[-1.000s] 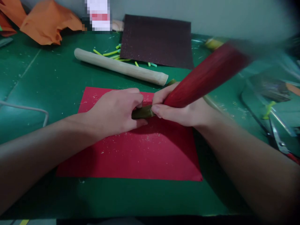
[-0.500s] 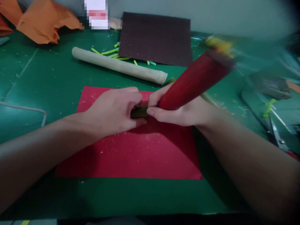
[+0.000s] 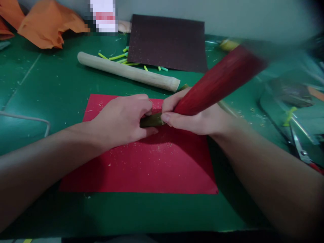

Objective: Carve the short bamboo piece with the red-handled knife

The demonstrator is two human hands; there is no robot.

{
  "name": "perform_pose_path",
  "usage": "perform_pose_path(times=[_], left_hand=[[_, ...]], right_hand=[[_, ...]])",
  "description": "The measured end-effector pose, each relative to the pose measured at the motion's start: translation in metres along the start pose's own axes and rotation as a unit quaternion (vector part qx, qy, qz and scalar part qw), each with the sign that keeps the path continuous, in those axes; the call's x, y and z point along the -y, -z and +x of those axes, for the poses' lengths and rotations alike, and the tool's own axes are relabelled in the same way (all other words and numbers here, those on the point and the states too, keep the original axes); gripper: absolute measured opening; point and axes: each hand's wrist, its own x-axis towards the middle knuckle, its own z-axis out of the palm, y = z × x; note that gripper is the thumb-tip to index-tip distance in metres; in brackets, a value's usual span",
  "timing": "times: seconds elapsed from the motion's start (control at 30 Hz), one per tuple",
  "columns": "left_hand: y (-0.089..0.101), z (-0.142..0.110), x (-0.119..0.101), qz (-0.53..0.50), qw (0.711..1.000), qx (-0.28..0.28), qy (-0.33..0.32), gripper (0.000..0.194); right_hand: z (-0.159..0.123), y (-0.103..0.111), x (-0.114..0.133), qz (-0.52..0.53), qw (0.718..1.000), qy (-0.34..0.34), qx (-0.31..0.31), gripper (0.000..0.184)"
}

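Observation:
My left hand (image 3: 124, 118) is closed around a short olive-green bamboo stick (image 3: 153, 120), which lies low over the red sheet (image 3: 152, 168). My right hand (image 3: 192, 116) grips the lower part of a red-handled tool (image 3: 215, 84). The thick red handle slants up to the right, toward the camera, and its top is blurred. Hidden by my right fingers, the tool's working end cannot be made out. My right thumb and forefinger are at the right end of the visible bamboo. Pale shavings are scattered on the sheet.
Behind my hands lies a peeled, pale bamboo piece (image 3: 126, 71). Beyond it are yellow-green bits (image 3: 117, 56) and a dark brown sheet (image 3: 168, 42). Scissors (image 3: 301, 148) lie at the right, orange crumpled paper (image 3: 48, 23) at the back left, and a grey cable (image 3: 25, 117) at the left.
My right hand has shifted slightly to the right along the bamboo, baring a little more of it. The red handle's top has swung up and right. My left hand stays put.

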Motion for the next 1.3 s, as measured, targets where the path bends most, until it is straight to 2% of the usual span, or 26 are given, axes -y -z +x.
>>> perform_pose_path(times=[0.23, 0.53, 0.63, 0.7, 0.83, 0.9, 0.93, 1.1, 1.3], left_hand=[[-0.005, 0.000, 0.005, -0.033, 0.999, -0.023, -0.015, 0.025], [-0.004, -0.001, 0.005, -0.049, 0.999, -0.013, -0.005, 0.018], [-0.005, -0.001, 0.005, -0.051, 0.998, -0.019, -0.009, 0.017], [-0.005, 0.000, 0.005, -0.043, 0.999, -0.025, -0.010, 0.020], [-0.004, 0.002, 0.004, 0.015, 1.000, -0.016, -0.005, 0.026], [-0.003, 0.002, 0.003, 0.027, 1.000, -0.010, -0.005, 0.027], [-0.002, 0.002, 0.003, 0.026, 1.000, -0.010, -0.005, 0.028], [0.000, 0.001, 0.002, -0.001, 1.000, -0.001, 0.004, 0.031], [-0.003, 0.000, 0.004, -0.031, 0.999, -0.016, -0.012, 0.025]], right_hand=[[0.000, -0.002, 0.001, -0.029, 0.999, 0.026, 0.011, 0.019], [0.003, -0.001, 0.000, -0.039, 0.997, 0.059, 0.035, 0.021], [0.002, -0.002, -0.001, -0.037, 0.997, 0.051, 0.038, 0.020], [0.002, -0.005, -0.004, -0.025, 0.999, 0.032, 0.012, 0.018], [0.001, -0.012, -0.009, 0.013, 0.993, 0.019, -0.118, 0.017], [0.001, -0.012, -0.009, 0.016, 0.989, 0.018, -0.146, 0.017], [0.001, -0.011, -0.009, 0.014, 0.990, 0.013, -0.137, 0.018], [0.002, -0.002, -0.005, 0.014, 1.000, 0.004, -0.010, 0.019], [0.003, -0.001, -0.003, -0.017, 0.998, 0.038, 0.042, 0.018]])
